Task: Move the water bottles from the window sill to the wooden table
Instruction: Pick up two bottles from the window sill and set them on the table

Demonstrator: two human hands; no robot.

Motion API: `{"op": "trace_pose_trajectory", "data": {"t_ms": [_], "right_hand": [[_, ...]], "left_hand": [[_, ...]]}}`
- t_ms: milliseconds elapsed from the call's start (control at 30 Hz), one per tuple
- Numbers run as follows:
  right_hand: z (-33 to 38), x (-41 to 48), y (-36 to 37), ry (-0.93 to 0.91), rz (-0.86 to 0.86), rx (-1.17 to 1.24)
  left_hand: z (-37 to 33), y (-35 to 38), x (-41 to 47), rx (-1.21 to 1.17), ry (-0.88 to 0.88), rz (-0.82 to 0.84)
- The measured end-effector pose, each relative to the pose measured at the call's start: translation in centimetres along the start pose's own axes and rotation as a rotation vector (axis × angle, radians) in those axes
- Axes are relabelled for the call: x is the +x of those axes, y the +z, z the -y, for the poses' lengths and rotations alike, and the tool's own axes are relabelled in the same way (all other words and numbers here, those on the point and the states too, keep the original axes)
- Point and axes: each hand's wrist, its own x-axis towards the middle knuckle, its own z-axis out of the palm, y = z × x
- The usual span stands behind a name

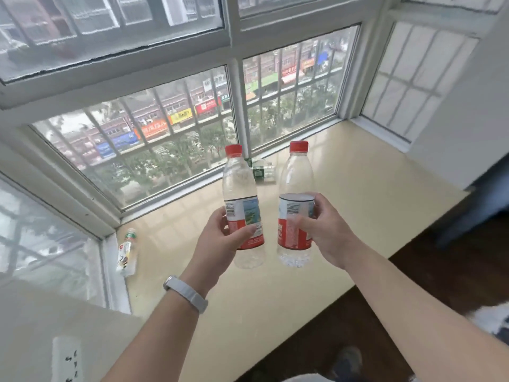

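Two clear water bottles with red caps and red-and-white labels are held upright over the cream window sill [358,194]. My left hand [220,238] grips the left bottle [239,186] around its label. Around the label of the right bottle [298,175], my right hand [322,230] is closed. The bottles are side by side, a small gap between them. Whether their bases touch the sill cannot be told. The wooden table is not in view.
A small green-capped bottle [126,249] lies in the sill's left corner. A small green-and-white pack [261,172] sits by the window behind the bottles. Barred windows enclose the sill on three sides. Dark wooden floor [413,285] lies to the right, and a white wall socket [67,359] is at lower left.
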Motion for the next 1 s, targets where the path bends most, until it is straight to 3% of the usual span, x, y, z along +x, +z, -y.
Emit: {"op": "trace_pose_trajectory", "data": {"t_ms": [200,667,1000], "right_hand": [[0.0,-0.9,-8.7,-0.01,-0.116,0.032],[3.6,-2.5,-33.2,-0.118,-0.371,0.049],[4.1,-9.4,-44.5,-0.177,-0.58,0.195]], "left_hand": [[-1.5,8.5,3.3,0.039,-0.006,0.094],[-5.5,35.8,10.5,0.146,0.052,0.347],[-6.7,50.4,11.1,0.204,0.124,0.608]]}}
